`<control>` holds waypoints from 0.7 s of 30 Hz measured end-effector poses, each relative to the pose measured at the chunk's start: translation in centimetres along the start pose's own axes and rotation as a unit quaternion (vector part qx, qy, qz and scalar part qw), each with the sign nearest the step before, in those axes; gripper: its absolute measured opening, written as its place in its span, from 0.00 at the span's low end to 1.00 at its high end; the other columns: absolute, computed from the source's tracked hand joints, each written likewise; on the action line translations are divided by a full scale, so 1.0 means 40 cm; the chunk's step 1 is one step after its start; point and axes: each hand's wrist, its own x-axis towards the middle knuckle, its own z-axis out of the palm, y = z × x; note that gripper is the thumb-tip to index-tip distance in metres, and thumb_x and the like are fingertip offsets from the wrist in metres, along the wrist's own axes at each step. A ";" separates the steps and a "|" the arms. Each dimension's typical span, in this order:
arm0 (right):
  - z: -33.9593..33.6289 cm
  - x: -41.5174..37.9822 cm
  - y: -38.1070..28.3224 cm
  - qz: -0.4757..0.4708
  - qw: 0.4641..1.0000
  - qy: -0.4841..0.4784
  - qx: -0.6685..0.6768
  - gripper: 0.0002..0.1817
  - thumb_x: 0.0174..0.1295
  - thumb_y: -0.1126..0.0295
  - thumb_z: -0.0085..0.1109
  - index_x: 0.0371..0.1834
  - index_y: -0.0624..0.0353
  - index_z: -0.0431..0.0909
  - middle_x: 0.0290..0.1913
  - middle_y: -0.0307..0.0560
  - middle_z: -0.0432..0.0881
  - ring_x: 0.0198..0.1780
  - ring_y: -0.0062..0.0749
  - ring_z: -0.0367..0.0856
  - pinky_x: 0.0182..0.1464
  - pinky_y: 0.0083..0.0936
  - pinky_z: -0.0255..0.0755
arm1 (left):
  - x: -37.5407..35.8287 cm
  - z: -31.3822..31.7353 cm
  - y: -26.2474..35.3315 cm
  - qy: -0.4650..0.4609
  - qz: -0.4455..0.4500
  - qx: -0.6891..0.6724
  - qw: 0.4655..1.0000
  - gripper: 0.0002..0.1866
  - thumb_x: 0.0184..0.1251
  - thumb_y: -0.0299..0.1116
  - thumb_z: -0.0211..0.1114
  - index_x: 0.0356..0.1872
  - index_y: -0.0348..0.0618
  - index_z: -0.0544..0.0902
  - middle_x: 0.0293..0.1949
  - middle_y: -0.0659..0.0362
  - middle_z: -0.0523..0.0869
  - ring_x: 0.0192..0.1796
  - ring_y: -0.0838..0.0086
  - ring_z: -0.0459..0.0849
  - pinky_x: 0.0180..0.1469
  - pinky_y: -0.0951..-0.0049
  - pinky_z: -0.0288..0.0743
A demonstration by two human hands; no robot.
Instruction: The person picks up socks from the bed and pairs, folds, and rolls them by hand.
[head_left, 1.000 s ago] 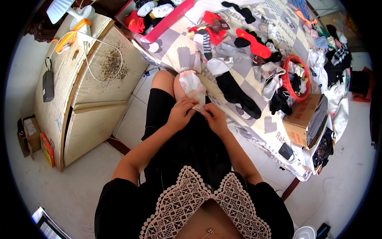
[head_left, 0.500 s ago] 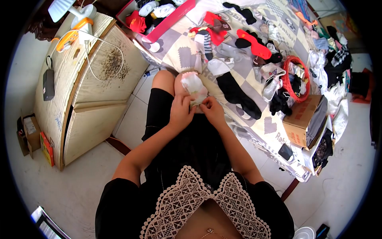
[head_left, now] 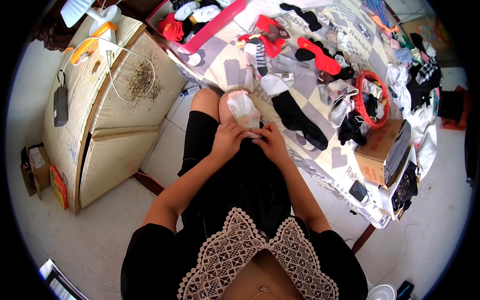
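A small white sock [head_left: 244, 110] with a pinkish edge and faint pink marks lies over my knee. My left hand [head_left: 229, 140] pinches its near end, fingers closed on the fabric. Close beside it, my right hand [head_left: 271, 141] grips the same near end between thumb and fingers. The fabric looks folded or rolled where the hands meet, and the fingers partly hide it. Just right of my knee, a black sock [head_left: 300, 120] lies stretched out on the bed, with a white sock [head_left: 275, 84] at its upper end.
On the patterned bedsheet [head_left: 340, 160] are red socks [head_left: 325, 59], a red basket [head_left: 361, 107], a cardboard box [head_left: 377, 155] and a phone [head_left: 358, 190]. A pink box [head_left: 200, 42] of socks stands at the back. Left is a wooden cabinet [head_left: 125, 150] with a power strip [head_left: 84, 52].
The sock's near end has been drawn slightly toward me and looks straighter and longer. My right hand has turned, its fingers now reaching over the fabric near my left fingertips.
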 end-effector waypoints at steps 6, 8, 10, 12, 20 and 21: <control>0.043 0.045 0.061 0.055 0.998 0.026 0.007 0.12 0.52 0.64 0.63 0.30 0.63 0.78 0.29 0.47 0.71 0.31 0.36 0.74 0.33 0.28 0.67 | 0.002 0.005 0.009 -0.005 -0.266 -0.134 0.955 0.07 0.49 0.28 0.65 0.31 0.41 0.80 0.27 0.56 0.80 0.33 0.60 0.78 0.35 0.63 0.71; 0.047 0.062 0.075 0.077 0.997 0.028 -0.016 0.16 0.52 0.60 0.63 0.27 0.64 0.77 0.28 0.48 0.72 0.31 0.38 0.74 0.33 0.29 0.66 | 0.002 0.006 0.010 0.009 -0.192 -0.068 0.979 0.09 0.49 0.27 0.67 0.33 0.41 0.80 0.28 0.56 0.79 0.32 0.62 0.78 0.35 0.65 0.72; 0.040 0.082 0.075 0.141 0.989 -0.022 -0.031 0.21 0.51 0.53 0.61 0.24 0.64 0.75 0.27 0.51 0.73 0.30 0.40 0.74 0.32 0.32 0.66 | -0.001 0.006 0.012 0.022 -0.114 -0.003 0.993 0.11 0.48 0.27 0.68 0.34 0.40 0.79 0.28 0.56 0.78 0.32 0.63 0.78 0.35 0.68 0.73; 0.034 0.105 0.077 0.185 0.981 -0.052 -0.024 0.22 0.51 0.52 0.61 0.23 0.65 0.75 0.27 0.52 0.74 0.30 0.40 0.74 0.32 0.33 0.66 | -0.002 -0.004 0.020 0.023 -0.033 0.040 0.998 0.12 0.48 0.27 0.68 0.36 0.41 0.79 0.31 0.57 0.76 0.35 0.63 0.78 0.36 0.68 0.72; 0.068 0.080 0.036 0.070 0.992 0.097 0.037 0.15 0.53 0.59 0.62 0.31 0.62 0.76 0.29 0.47 0.73 0.29 0.34 0.73 0.31 0.29 0.67 | 0.014 -0.003 -0.005 0.005 -0.013 0.089 0.996 0.13 0.48 0.28 0.67 0.39 0.43 0.81 0.34 0.56 0.75 0.37 0.61 0.77 0.40 0.66 0.71; 0.044 0.071 0.010 0.026 0.998 0.061 0.021 0.14 0.54 0.62 0.62 0.35 0.61 0.76 0.30 0.44 0.72 0.29 0.30 0.71 0.31 0.26 0.65 | 0.014 0.001 -0.012 0.006 -0.030 0.073 0.997 0.13 0.50 0.28 0.66 0.40 0.42 0.81 0.34 0.55 0.76 0.37 0.61 0.77 0.40 0.66 0.71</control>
